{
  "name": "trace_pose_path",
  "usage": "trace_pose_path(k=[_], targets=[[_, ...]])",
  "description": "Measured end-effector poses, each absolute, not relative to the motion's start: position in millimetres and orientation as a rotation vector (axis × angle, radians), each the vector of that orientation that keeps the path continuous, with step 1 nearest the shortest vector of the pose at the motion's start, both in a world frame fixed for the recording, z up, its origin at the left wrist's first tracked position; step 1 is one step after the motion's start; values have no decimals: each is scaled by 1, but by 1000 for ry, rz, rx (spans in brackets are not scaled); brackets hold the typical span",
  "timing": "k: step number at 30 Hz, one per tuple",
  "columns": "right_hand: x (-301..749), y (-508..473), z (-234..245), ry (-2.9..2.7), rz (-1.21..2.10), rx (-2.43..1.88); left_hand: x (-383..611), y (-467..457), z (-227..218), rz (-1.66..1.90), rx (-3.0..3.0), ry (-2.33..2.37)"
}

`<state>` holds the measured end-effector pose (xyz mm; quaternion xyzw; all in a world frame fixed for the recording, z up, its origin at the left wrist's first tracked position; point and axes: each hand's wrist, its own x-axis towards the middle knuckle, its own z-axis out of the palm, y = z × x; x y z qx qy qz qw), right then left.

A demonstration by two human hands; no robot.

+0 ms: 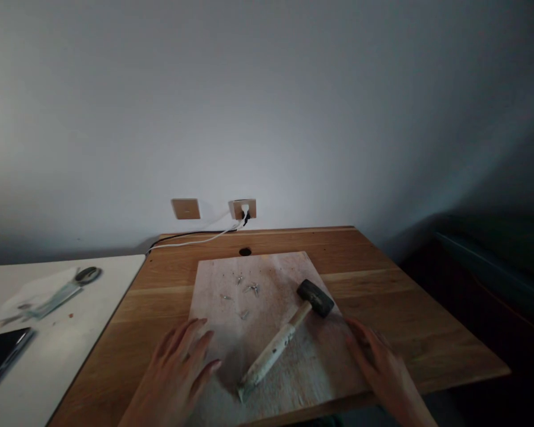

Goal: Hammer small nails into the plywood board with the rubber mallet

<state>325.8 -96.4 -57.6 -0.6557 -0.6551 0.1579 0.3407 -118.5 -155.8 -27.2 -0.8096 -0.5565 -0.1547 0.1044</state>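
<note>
A pale wooden board (213, 344) lies flat on the wooden table, with several small metal nails (253, 289) scattered on its far half. Across the board rests a mallet, its black head (315, 298) toward the far right and its worn whitish handle (271, 356) pointing to the near left. My left hand (178, 362) is at the board's left edge, fingers spread and holding nothing. Beside the right edge is my right hand (376, 356), its fingertips at the board's side; the fingers are apart. Small dots or holes run in a row near the far edge.
A white table (89, 320) adjoins on the left, bearing a phone (4, 356), a clear packet (56, 299) and a dark-ended item (88, 275). Behind the wooden table (365, 279), cables (196, 242) run from a wall socket (244, 209). A round hole (245, 252) pierces the tabletop.
</note>
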Motion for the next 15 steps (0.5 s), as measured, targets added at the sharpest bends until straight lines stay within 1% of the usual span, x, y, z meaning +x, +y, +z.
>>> trace_pose_path(k=[7,11,15], targets=[[314,-101,-28,-1711,474,-1705,-141,-177,-49,-537,-2400,-1849],[295,-106,-24,-1715,667,-1643,-150,-179,-47,-570,-2321,-2002],[259,-110,-21,-1821,812,-1543,-177,-185,-41,-525,-2148,-2189]])
